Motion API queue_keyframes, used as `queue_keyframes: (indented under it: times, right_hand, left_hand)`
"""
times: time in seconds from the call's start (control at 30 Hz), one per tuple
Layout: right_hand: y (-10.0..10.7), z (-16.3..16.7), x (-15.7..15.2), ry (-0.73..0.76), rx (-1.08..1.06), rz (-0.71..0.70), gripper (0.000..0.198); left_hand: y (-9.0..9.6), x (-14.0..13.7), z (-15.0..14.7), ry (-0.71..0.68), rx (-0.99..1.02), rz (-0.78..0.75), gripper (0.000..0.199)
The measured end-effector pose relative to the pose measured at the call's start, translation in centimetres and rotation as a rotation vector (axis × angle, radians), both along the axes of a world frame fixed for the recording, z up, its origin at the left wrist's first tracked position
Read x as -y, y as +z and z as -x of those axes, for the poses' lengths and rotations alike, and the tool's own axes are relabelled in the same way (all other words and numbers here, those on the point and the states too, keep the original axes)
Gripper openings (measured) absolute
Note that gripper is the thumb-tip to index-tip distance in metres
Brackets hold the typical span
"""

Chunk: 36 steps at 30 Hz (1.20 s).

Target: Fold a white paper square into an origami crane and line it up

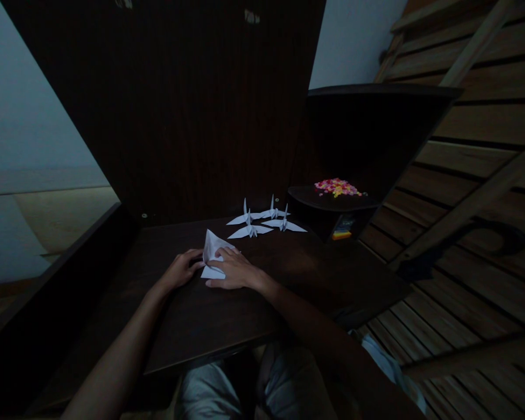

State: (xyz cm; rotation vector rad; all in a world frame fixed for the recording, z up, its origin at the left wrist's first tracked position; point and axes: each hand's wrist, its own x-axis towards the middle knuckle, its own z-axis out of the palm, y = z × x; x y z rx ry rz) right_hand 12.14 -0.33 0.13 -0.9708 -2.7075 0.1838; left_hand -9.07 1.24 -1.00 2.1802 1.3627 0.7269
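A partly folded sheet of white paper (210, 272) lies on the dark desk, with one pointed flap standing up at its far left. My right hand (233, 269) rests flat across the paper, fingers spread and pressing on it. At the paper's left edge my left hand (184, 269) has its fingers curled, the tips gripping the edge near the raised flap. Just beyond the hands stand several finished white paper cranes (251, 230), grouped close together with wings out. Part of the folded sheet is hidden under my right hand.
A dark upright panel (201, 116) backs the desk (192, 332). On a small rounded shelf (301, 197) at the right lies a pile of small pink, red and yellow pieces (338, 187). Below it sits a small box with a yellow-orange strip (342, 235). Wooden slats (472, 157) stand further right.
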Motion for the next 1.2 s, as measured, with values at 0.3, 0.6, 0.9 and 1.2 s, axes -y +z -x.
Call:
queue_keyframes:
  times: [0.3,0.6,0.9,1.2]
  right_hand:
    - [-0.6,-0.6,-0.3,0.031,-0.064,-0.024,0.056]
    - [-0.4,-1.1,-0.3,0.067,-0.089,-0.006,0.056]
    - [-1.1,-0.7,-0.7,-0.043,-0.245,0.074,0.045]
    - [-1.8,-0.7,-1.0,-0.078,-0.35,0.147,0.044]
  left_hand:
    - [-0.5,-0.1,-0.1,0.02,0.097,0.013,0.05]
    - [-0.5,-0.2,-0.4,0.071,0.081,-0.013,0.045]
    - [0.2,0.4,-0.9,0.074,0.075,0.004,0.051]
    - [-0.2,0.6,-1.6,0.167,0.09,-0.058,0.071]
